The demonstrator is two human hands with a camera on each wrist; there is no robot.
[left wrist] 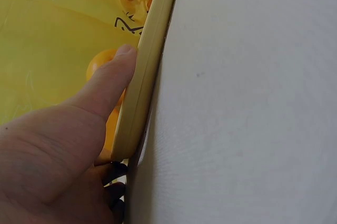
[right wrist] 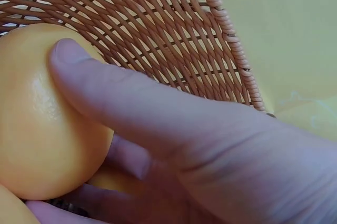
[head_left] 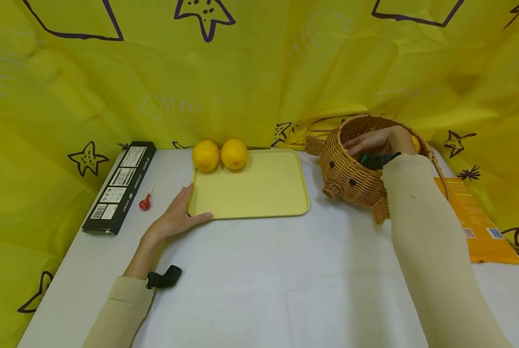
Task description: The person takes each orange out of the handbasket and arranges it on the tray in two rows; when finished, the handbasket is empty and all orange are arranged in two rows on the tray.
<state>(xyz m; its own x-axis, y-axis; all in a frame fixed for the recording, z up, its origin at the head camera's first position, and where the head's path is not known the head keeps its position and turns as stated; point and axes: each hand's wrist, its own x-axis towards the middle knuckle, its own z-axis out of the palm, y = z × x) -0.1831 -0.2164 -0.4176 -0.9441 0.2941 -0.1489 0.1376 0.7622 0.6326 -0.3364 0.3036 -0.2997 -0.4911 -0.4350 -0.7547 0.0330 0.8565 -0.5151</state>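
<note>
My right hand (head_left: 374, 140) reaches into a wicker basket (head_left: 351, 169) shaped like a pig. In the right wrist view its thumb lies over a yellow-orange orange (right wrist: 47, 113), fingers behind and under the fruit. Part of another orange (right wrist: 13, 211) shows at the lower left. My left hand (head_left: 177, 212) touches the near left corner of a pale yellow tray (head_left: 259, 188), thumb along the front rim and fingers extended by the left side. Two oranges, one at the corner (head_left: 206, 155) and one beside it (head_left: 235, 154), sit at the tray's far left.
Left of the tray lie a red-wrapped lollipop (head_left: 144, 203) and a long black box (head_left: 119, 188). An orange packet (head_left: 481, 222) lies flat at the right, partly behind the right arm. A yellow cloth (head_left: 259, 82) with drawn stars hangs behind the white table (head_left: 251, 280).
</note>
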